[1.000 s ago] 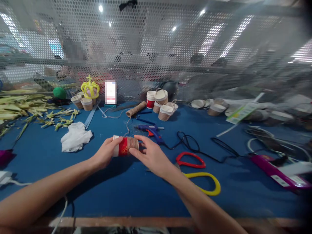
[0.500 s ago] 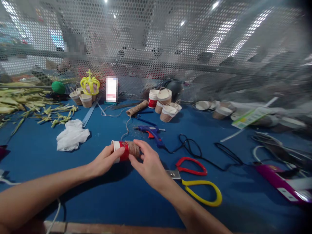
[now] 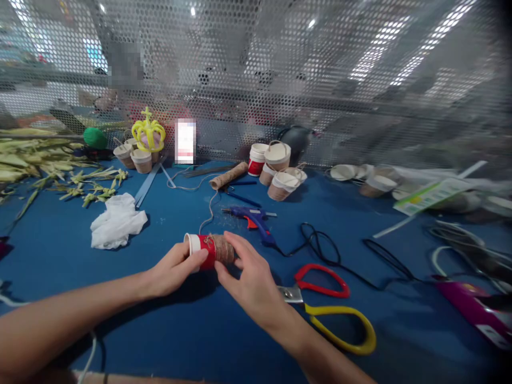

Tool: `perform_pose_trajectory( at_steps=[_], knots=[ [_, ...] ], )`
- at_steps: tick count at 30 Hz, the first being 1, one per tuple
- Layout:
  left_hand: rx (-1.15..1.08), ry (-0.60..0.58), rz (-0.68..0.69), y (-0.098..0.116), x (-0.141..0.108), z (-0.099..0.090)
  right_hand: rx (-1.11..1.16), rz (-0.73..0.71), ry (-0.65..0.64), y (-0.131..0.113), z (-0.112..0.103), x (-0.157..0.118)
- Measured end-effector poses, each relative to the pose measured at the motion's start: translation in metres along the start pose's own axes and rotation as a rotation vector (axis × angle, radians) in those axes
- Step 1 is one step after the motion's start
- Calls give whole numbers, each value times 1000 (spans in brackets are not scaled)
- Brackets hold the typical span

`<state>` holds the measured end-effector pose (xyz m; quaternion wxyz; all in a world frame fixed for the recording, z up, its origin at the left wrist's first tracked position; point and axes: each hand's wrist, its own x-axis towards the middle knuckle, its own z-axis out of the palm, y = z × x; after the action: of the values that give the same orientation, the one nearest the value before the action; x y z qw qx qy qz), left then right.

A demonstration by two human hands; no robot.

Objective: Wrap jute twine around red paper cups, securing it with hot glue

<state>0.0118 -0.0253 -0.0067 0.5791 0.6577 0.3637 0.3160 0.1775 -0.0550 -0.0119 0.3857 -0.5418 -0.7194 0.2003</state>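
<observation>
In the head view, the left hand point(image 3: 174, 269) grasps a red-and-white paper cup point(image 3: 208, 260) near its rim, while the right hand point(image 3: 254, 277) grips its other end, wrapped in brown twine point(image 3: 224, 248). The cup lies sideways (open end leftward) over the blue tabletop point(image 3: 172, 330). Beyond it are a blue glue gun with an orange-red trigger point(image 3: 256, 217) and a brown cardboard-like tube point(image 3: 230, 176); red-and-yellow-handled metal scissors point(image 3: 324, 309) lie beside the right forearm.

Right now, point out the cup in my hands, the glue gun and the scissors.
Cup point(image 3: 210, 246), head view: red middle section.
Glue gun point(image 3: 259, 220), head view: blue body.
Scissors point(image 3: 325, 309), head view: yellow handle.
</observation>
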Motion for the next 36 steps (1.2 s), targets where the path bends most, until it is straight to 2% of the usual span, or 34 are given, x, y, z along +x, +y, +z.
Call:
perform_pose_trajectory(
  at_steps=[6, 11, 15, 18, 23, 25, 27, 31, 33, 36],
  knots=[
    [51, -8, 30, -5, 1, 0, -12, -28, 28, -1, 0, -1],
    [73, -35, 110, -4, 4, -2, -21, -46, 35, 0, -3, 0],
    [128, -105, 188, 3, 4, -7, -3, -83, 56, 3, -8, 2],
    [198, -140, 254, 7, 3, -10, 100, -4, 55, 6, -12, 6],
    [229, -155, 256, 3, 4, -13, 322, 212, -85, 5, -15, 13],
    [154, -140, 200, 0, 5, -13, 388, 249, -93, 3, -15, 14],
    [-28, -84, 111, -1, 7, -12, 448, 259, -71, 2, -15, 13],
    [-507, 136, -9, 0, 14, -12, 483, 218, -30, 1, -11, 12],
    [-597, 182, -21, 1, 17, -12, 452, 190, -23, 1, -8, 10],
    [-554, 162, -51, 3, 16, -11, 362, 138, -36, 1, -7, 9]
  ],
)
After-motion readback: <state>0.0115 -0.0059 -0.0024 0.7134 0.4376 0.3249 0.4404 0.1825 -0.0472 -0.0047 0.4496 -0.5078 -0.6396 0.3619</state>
